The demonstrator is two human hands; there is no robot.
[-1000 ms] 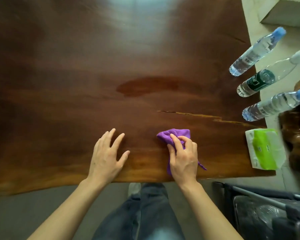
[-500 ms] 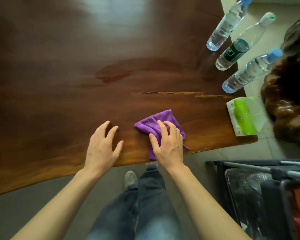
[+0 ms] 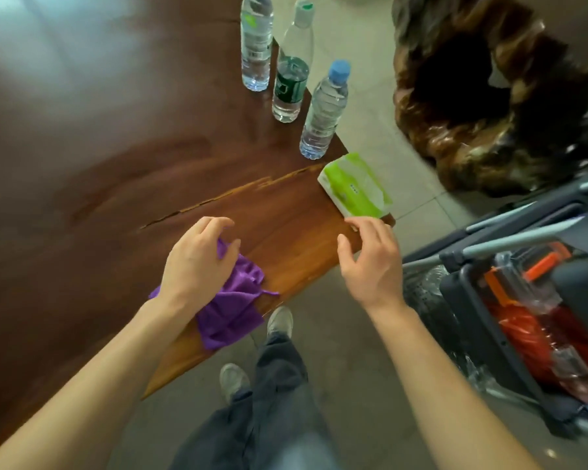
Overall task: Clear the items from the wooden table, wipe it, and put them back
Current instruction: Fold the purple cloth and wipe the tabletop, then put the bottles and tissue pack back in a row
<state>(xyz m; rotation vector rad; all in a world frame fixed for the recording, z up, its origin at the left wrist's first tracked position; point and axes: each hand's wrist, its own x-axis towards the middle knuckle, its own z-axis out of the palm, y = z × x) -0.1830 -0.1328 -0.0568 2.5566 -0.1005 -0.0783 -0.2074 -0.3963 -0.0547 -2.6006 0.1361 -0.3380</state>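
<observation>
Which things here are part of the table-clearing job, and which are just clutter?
Job: wooden table; purple cloth under left hand; three water bottles; tissue pack near right hand.
Clutter: dark cart; carved wood stump.

Nothing actually readable anywhere, honestly. Closest thing to a mark: the dark green label on the middle water bottle (image 3: 291, 71), carrying a pale squarish outline, too soft to make out as letters. Far bottle (image 3: 256, 39) with a blurred label and a small green smudge near the top, no legible print. Near bottle with the blue cap (image 3: 325, 111) just showing pale, washed-out wrap. Green-and-white tissue pack (image 3: 353, 188) with a tiny row of dark dots or characters mid-face, far too small to read. No numbers, brands or signs elsewhere.
</observation>
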